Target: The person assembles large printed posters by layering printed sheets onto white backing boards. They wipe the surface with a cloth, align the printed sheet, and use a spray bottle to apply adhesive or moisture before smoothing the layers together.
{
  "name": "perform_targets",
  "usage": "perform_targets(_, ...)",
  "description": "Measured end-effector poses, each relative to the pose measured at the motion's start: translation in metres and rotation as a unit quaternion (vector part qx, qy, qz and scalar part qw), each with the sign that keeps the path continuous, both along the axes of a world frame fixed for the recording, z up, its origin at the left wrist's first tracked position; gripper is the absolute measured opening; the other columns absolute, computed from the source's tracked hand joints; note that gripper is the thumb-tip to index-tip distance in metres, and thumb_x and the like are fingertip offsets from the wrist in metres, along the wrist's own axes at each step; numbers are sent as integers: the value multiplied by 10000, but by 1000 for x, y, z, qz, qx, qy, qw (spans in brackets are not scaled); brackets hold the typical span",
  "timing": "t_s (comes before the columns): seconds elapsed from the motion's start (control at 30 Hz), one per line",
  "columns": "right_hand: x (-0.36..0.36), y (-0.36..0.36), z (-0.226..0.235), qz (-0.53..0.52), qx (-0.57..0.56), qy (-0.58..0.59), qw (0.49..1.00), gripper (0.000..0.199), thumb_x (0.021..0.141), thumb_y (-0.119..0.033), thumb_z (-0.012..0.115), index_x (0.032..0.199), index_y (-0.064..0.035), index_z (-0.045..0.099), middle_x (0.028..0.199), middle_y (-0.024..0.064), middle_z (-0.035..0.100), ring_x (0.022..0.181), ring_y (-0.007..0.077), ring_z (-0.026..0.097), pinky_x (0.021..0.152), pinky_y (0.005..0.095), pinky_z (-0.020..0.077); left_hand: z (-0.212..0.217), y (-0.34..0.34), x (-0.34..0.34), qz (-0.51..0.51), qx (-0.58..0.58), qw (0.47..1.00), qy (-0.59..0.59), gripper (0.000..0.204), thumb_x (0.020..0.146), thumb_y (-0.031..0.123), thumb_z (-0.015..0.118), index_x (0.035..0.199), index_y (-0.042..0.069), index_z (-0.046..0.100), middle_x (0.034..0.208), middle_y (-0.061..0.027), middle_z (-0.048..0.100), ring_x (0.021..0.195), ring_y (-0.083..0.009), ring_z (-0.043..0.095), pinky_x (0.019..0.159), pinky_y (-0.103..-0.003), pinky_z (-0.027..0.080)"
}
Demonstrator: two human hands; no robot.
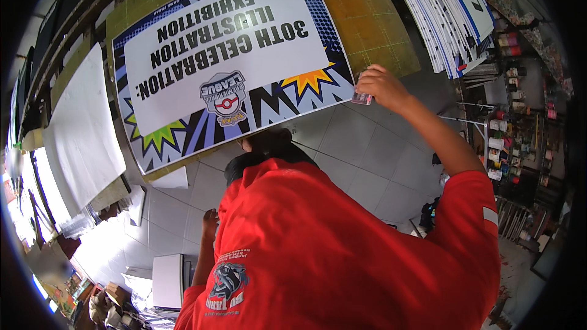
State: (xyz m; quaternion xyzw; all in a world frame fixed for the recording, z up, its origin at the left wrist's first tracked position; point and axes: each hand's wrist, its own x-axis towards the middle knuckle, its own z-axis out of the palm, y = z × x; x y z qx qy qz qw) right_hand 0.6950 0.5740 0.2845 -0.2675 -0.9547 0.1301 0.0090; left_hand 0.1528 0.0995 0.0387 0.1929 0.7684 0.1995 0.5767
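My right hand [382,87] reaches to the near right corner of a large printed sign board [226,64]. Its fingers are closed on a small flat pinkish piece [362,97], partly hidden by them; its exact kind does not show. The board has a white panel with black lettering, a round red-and-white emblem and a blue border with starbursts. From my view the print is upside down. Low beside my body, my left hand [210,223] hangs away from the board with loosely bent fingers and nothing visible in them.
Under the board lies a yellow-green cutting mat [367,9]. A stack of white printed boards [449,15] stands at the far right, with racks of small bottles [498,140] nearer. A white sheet [85,134] hangs at left above grey floor tiles [348,140].
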Motion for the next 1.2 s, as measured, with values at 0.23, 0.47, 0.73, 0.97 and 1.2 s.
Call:
perform_targets(0.23, 0, 34, 26, -25, 47, 89, 995, 278, 732, 32, 565, 902, -127, 717, 937, -13, 683, 989, 186, 598, 981, 372, 390, 8, -19, 70, 101, -43, 994, 7, 351, 944, 348, 516, 1166, 82, 570, 950, -49, 649, 772, -131, 604, 599, -288, 425)
perform_targets(0.47, -133, 56, -23, 133, 48, 170, 975, 112, 781, -104, 595, 817, -149, 692, 889, -23, 665, 961, 169, 604, 972, 371, 376, 23, 6, 189, 189, -9, 981, 38, 403, 950, 372, 524, 1220, 77, 564, 1049, -67, 648, 903, -162, 611, 716, -320, 450)
perform_targets(0.73, -28, 49, -27, 229, 111, 83, 963, 118, 786, -106, 572, 741, -183, 649, 825, -37, 638, 904, 144, 610, 962, 394, 390, 35, -45, 315, 230, -37, 972, 38, 424, 962, 351, 500, 1253, 46, 539, 1077, -83, 645, 943, -190, 622, 703, -317, 457)
perform_targets(0.97, 54, 50, 25, 291, 143, 21, 946, 148, 788, -97, 577, 825, -197, 679, 846, -37, 637, 910, 150, 604, 977, 384, 386, 28, -89, 375, 314, -80, 946, 18, 418, 956, 355, 514, 1224, 35, 541, 1069, -98, 644, 858, -175, 617, 623, -287, 442)
perform_targets(1.2, -83, 63, -3, 182, 72, 134, 971, 149, 797, -85, 579, 824, -183, 688, 876, -38, 651, 936, 167, 610, 951, 366, 380, 27, -76, 397, 267, -84, 960, 29, 429, 970, 361, 502, 1247, 35, 531, 1116, -99, 628, 873, -164, 607, 644, -287, 443)
